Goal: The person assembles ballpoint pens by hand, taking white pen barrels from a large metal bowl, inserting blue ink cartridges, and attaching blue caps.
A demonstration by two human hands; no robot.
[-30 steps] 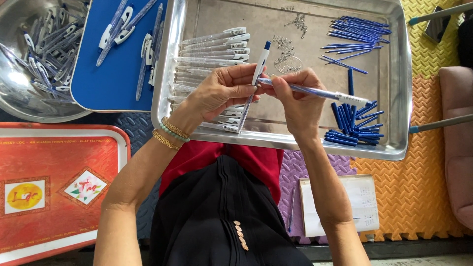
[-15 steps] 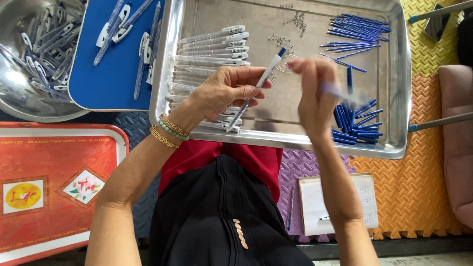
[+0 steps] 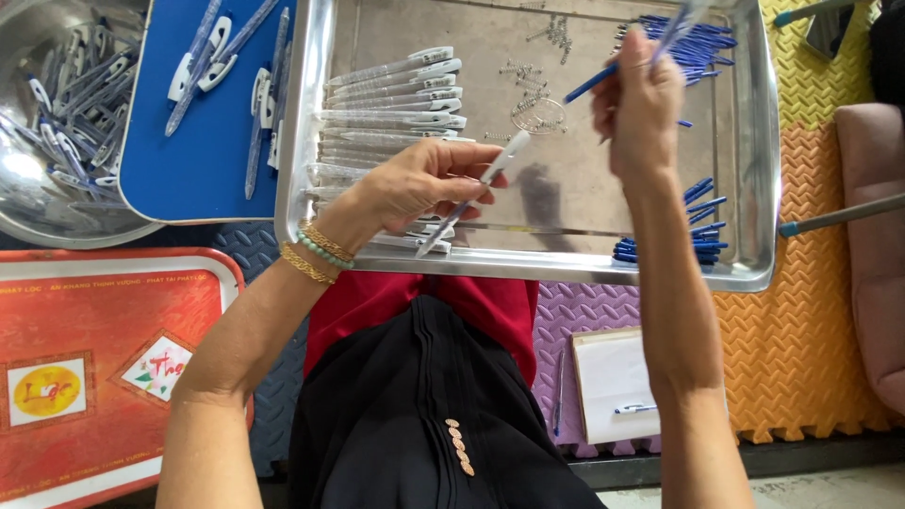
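Nearest, lower frame: dark garment over red cloth (image 3: 415, 302), the person's lap; both forearms rise from it toward the steel tray (image 3: 764, 188).

Left hand (image 3: 415, 184), centre frame, over the tray's near rim. Fingers closed on a clear pen barrel (image 3: 476, 188). Barrel's long axis runs diagonally, lower end near the rim, upper end pointing to the upper right. Beaded and gold bracelets (image 3: 316, 253) at the wrist.

Right hand (image 3: 639, 104), upper right of centre, raised above the tray floor. Fingers pinched together on a blue refill (image 3: 592, 83); its free end slants down-left toward the barrel's upper end. The two parts are apart, with bare tray between; the refill lies up and right of the barrel, and their axes are roughly in line.

Tray contents: row of finished clear pens (image 3: 391, 94) at left, partly under the left hand; small springs (image 3: 537, 108) at centre top; blue refills (image 3: 693, 47) heaped at upper right, more (image 3: 674, 247) at the lower right rim.

Farther left: blue tray (image 3: 207, 170) with loose pen parts; steel bowl (image 3: 24, 203) of clips in the upper left corner; red tray (image 3: 94, 311) at lower left.
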